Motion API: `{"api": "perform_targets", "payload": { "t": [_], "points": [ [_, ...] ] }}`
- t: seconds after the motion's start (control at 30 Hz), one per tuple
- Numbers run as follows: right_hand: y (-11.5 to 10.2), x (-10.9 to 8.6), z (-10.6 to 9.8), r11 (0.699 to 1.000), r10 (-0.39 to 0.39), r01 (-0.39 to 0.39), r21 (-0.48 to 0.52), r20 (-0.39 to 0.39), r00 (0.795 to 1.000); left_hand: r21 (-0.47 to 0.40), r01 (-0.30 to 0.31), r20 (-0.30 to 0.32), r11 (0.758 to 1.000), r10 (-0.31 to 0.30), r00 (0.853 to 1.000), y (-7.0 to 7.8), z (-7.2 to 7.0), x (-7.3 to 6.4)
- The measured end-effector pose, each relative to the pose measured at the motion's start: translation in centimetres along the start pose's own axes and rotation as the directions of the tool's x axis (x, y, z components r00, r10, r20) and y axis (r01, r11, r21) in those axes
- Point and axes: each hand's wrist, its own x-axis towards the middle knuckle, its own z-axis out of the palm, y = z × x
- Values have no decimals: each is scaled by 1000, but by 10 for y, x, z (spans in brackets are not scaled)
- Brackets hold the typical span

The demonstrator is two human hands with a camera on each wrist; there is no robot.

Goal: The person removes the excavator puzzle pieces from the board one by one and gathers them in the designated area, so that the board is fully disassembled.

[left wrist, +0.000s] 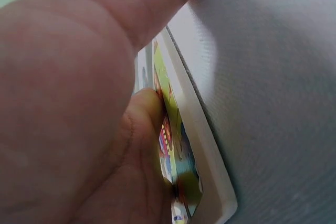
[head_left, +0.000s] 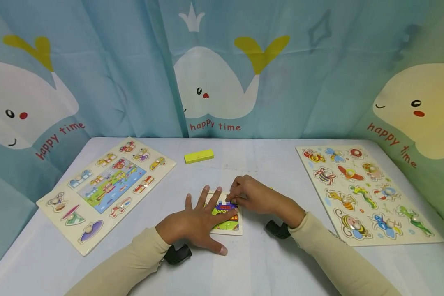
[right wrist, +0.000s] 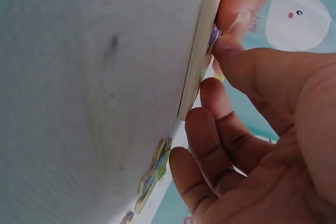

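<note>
A small jigsaw puzzle [head_left: 227,225] in a pale tray lies flat at the middle of the table, showing a colourful picture. Spread over its left side, my left hand [head_left: 192,225] rests with straight fingers reaching across the picture, its thumb on the cloth below. The tray's rim [left wrist: 202,135] runs beneath that hand in the left wrist view. At the puzzle's upper right my right hand [head_left: 260,197] has curled fingers, and its thumb and index finger pinch a purple puzzle piece [right wrist: 214,35] at the tray's edge. The piece is mostly hidden by the fingertips.
Loose puzzle pieces [right wrist: 153,176] lie on the cloth beyond the tray in the right wrist view. A yellow box [head_left: 199,156] sits behind the hands. A vehicle peg board [head_left: 107,193] lies at left, an insect peg board [head_left: 362,197] at right. A whale-print curtain [head_left: 140,82] hangs behind.
</note>
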Motion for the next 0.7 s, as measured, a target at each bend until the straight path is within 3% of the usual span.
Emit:
{"api": "perform_targets", "payload": {
  "t": [0.43,0.7],
  "points": [
    [-9,-2,-3,997,76,-76,-3,50,996,-15,-1,6,1000,1,1000,0,-1,0],
    [-8,1,-3,995,71,-71,72,13,997,-18,-1,9,1000,1,1000,-1,-1,-1]
  ]
}}
